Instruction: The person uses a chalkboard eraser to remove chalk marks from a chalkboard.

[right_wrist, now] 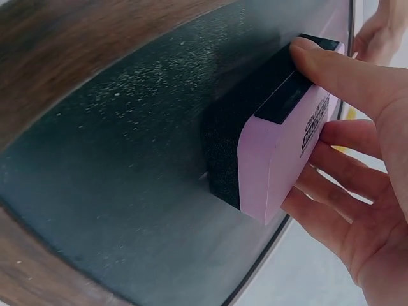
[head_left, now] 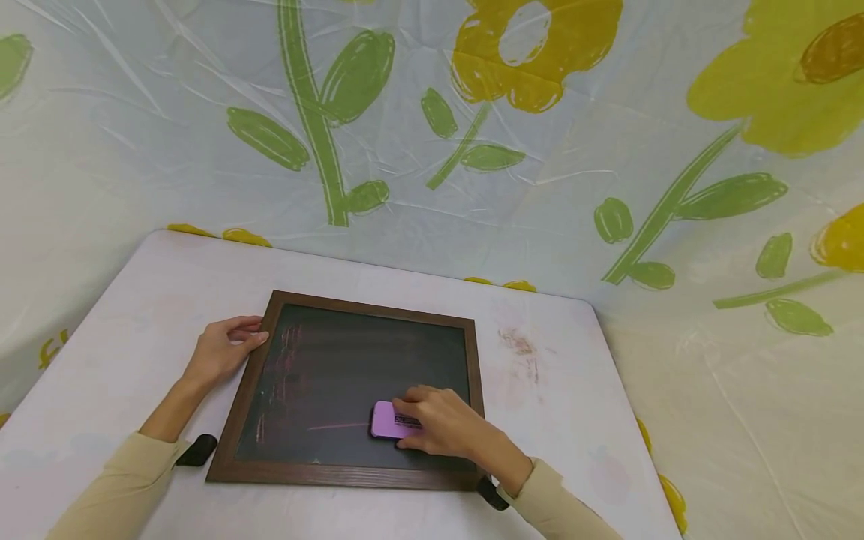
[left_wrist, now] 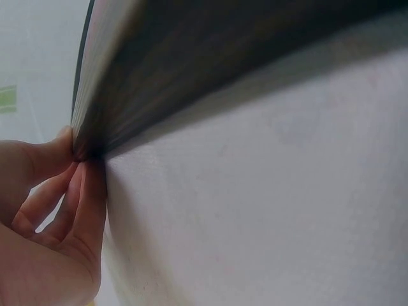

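A chalkboard [head_left: 364,352] in a brown wooden frame lies on the white table. Faint pink chalk streaks [head_left: 286,367] run down its left part, and one pink line [head_left: 337,427] ends at the eraser. The person's right hand [head_left: 448,424] grips a pink board eraser [head_left: 387,420] with a dark felt underside. In the right wrist view, the eraser [right_wrist: 271,146] sits against the board surface, thumb on one long side and fingers on the other. At the frame's upper left edge, the left hand [head_left: 219,351] holds the wood between thumb and fingers, also seen in the left wrist view.
The white table [head_left: 540,420] extends around the board, with a brownish smudge [head_left: 523,349] to its right. Behind it hangs a pale sheet [head_left: 418,172] printed with yellow flowers and green leaves. Chalk dust [right_wrist: 134,83] speckles the board near its frame.
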{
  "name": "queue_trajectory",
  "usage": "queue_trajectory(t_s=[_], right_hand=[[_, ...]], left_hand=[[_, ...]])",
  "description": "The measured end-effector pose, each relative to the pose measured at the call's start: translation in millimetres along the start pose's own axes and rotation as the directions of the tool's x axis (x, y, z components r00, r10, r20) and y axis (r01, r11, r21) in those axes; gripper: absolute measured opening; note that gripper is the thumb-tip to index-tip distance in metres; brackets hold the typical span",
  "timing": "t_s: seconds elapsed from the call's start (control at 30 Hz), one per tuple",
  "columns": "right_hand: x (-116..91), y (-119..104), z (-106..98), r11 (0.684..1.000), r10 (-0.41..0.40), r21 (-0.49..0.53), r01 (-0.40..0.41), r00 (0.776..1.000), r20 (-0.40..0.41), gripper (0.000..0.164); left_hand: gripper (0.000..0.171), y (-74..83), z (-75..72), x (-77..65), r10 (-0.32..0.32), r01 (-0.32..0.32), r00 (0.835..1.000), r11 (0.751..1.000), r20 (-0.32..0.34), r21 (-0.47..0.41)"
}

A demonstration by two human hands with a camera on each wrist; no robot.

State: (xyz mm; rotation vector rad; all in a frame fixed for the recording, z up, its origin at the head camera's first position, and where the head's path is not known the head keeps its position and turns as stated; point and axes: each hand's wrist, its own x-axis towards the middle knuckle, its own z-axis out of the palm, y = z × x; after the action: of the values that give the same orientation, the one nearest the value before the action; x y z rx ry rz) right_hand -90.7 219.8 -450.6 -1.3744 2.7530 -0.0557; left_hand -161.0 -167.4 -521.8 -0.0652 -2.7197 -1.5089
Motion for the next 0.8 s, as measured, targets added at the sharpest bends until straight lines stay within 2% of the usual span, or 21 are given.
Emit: queue_trajectory(t_s=[0.8], right_hand=[[34.1, -12.9, -3.8, 0.994, -0.090, -0.051, 0.092, 0.995, 0.039, 0.049]], left_hand=[[0.047, 0.0, -3.9, 1.4, -0.003, 0.003, 1.000, 1.000, 0.024, 0.007]])
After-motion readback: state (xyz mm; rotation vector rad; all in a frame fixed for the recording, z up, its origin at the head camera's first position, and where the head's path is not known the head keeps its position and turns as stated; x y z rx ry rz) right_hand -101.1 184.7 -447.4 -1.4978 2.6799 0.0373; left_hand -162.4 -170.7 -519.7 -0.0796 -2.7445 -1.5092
